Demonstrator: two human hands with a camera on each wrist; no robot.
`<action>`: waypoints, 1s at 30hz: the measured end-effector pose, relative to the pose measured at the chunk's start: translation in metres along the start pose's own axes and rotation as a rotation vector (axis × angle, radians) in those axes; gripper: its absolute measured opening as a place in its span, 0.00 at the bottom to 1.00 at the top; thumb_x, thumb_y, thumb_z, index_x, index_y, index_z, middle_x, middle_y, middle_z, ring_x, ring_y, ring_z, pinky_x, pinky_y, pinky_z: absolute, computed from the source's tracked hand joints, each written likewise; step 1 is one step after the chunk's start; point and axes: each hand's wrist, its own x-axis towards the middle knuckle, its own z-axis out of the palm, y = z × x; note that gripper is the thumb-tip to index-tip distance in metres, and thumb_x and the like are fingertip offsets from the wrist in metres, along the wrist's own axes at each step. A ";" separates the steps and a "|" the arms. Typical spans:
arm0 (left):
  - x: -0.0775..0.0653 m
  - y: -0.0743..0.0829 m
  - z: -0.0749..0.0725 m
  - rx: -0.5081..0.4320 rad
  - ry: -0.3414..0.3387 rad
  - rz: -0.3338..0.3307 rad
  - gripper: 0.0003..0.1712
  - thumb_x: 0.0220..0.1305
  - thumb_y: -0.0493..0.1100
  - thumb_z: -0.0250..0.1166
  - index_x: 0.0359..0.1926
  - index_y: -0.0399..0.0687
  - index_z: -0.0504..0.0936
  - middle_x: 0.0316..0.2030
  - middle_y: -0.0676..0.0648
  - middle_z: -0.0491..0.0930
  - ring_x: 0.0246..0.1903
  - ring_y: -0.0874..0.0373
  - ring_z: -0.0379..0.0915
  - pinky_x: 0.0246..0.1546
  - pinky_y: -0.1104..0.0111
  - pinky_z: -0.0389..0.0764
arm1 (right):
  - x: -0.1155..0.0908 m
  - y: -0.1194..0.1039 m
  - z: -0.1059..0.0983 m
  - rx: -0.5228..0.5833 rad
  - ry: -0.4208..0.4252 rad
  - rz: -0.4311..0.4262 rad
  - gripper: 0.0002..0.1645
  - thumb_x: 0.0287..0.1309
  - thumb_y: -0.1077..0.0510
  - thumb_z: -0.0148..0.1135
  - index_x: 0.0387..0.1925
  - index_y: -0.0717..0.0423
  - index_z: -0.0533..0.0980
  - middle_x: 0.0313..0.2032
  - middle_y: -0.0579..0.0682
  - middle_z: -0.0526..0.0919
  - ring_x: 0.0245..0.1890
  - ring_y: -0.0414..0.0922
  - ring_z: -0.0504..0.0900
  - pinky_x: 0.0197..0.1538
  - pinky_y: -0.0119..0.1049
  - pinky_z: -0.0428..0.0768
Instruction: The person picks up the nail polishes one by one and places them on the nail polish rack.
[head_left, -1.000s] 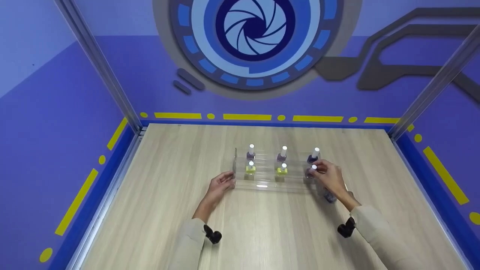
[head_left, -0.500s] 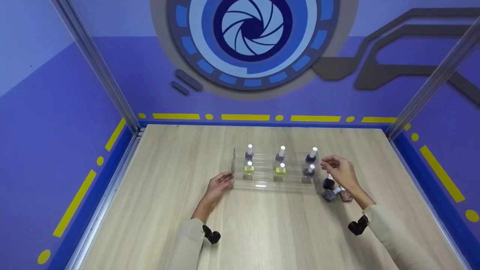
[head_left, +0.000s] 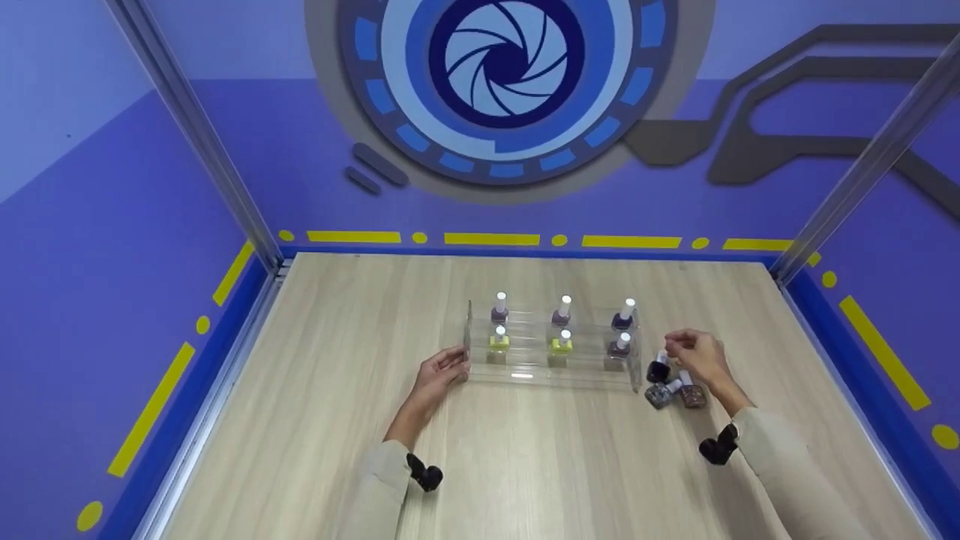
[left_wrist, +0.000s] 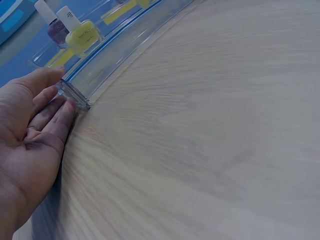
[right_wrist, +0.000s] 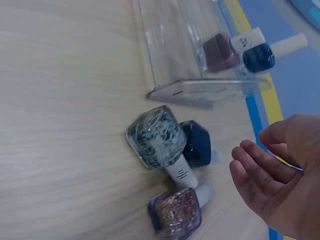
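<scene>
A clear stepped acrylic display rack (head_left: 555, 379) stands on the table. Its top row carries two mauve nail polish bottles (head_left: 500, 309) and a dark blue one (head_left: 623, 315). On the tier below are two yellow bottles (head_left: 561, 342) and a dusky purple one (right_wrist: 220, 53). My left hand (head_left: 441, 371) holds the rack's left end panel, thumb and fingers at its edge (left_wrist: 75, 95). Beside the rack's right end, my right hand (head_left: 701, 356) hovers with loosely bent fingers, nothing in them. Below it lie a black bottle (head_left: 658, 369), a grey-flecked one (right_wrist: 157, 137) and a copper-glitter one (right_wrist: 177, 212).
The wood-grain table (head_left: 525, 465) has blue-purple printed panels (head_left: 247, 150) behind and at both sides. Metal posts (head_left: 862, 172) stand at its back corners. The loose bottles lie close together near the rack's right end panel (right_wrist: 195, 91).
My right hand has let go of the dusky purple bottle on the rack's lower tier and moved right, above the loose bottles. My left hand stays at the rack's left end.
</scene>
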 end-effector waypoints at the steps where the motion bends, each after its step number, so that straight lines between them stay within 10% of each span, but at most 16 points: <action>1: -0.001 0.000 0.000 -0.001 -0.004 0.002 0.30 0.71 0.38 0.65 0.70 0.35 0.70 0.71 0.33 0.69 0.72 0.43 0.67 0.63 0.64 0.81 | 0.001 0.003 0.001 -0.016 -0.008 0.011 0.15 0.68 0.66 0.59 0.48 0.77 0.79 0.41 0.71 0.87 0.32 0.37 0.86 0.32 0.21 0.81; 17: 0.000 -0.004 0.000 -0.016 -0.016 0.008 0.31 0.71 0.38 0.64 0.71 0.33 0.68 0.71 0.33 0.69 0.72 0.43 0.67 0.64 0.64 0.80 | 0.006 0.014 0.016 -0.213 -0.109 0.165 0.20 0.67 0.58 0.61 0.47 0.75 0.80 0.42 0.69 0.87 0.34 0.47 0.83 0.30 0.29 0.76; 30: 0.002 -0.003 -0.002 -0.024 -0.014 0.016 0.29 0.71 0.37 0.63 0.69 0.32 0.69 0.69 0.32 0.71 0.71 0.42 0.68 0.62 0.65 0.81 | 0.008 0.017 0.025 -0.178 -0.027 0.156 0.20 0.64 0.58 0.65 0.47 0.74 0.81 0.43 0.68 0.88 0.37 0.51 0.87 0.37 0.36 0.83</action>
